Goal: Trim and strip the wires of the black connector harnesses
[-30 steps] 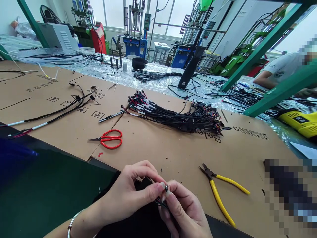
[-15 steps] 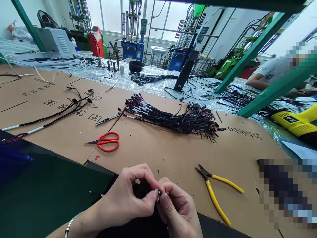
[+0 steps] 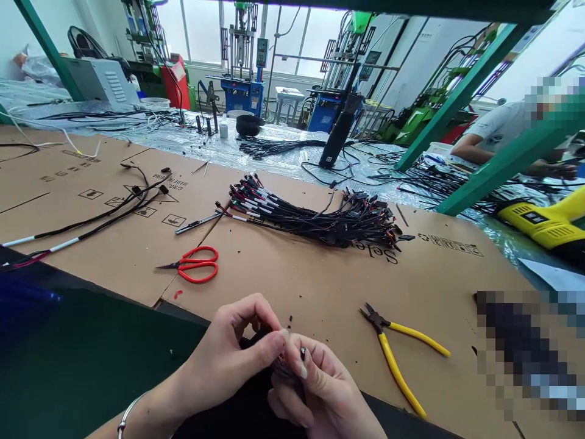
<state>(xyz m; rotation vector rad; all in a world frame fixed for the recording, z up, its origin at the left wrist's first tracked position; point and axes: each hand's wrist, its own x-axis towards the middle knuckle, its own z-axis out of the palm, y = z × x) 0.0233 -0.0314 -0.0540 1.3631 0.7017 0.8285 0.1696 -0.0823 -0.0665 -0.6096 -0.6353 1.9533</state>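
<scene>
Scissors (image 3: 198,264), red-handled, on cardboard (image 3: 256,268). Left hand (image 3: 223,353): thumb and forefinger nearly together; cannot tell whether gripping anything. Small dark piece (image 3: 303,352) pinched between thumb and forefinger of right hand (image 3: 326,378), just beside left hand. Cable bundle (image 3: 315,222) beyond hands. Yellow-handled cutters (image 3: 398,367) farther right.

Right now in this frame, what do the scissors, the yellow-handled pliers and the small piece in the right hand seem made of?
Scissors: dark metal blades, likely steel; smooth, shiny red handles suggest plastic coating.
Pliers: dark metal head, with even yellow sleeves that look like plastic or rubber.
Small piece in the right hand: dark with a bright glint; plastic or metal, too small to tell.
</scene>
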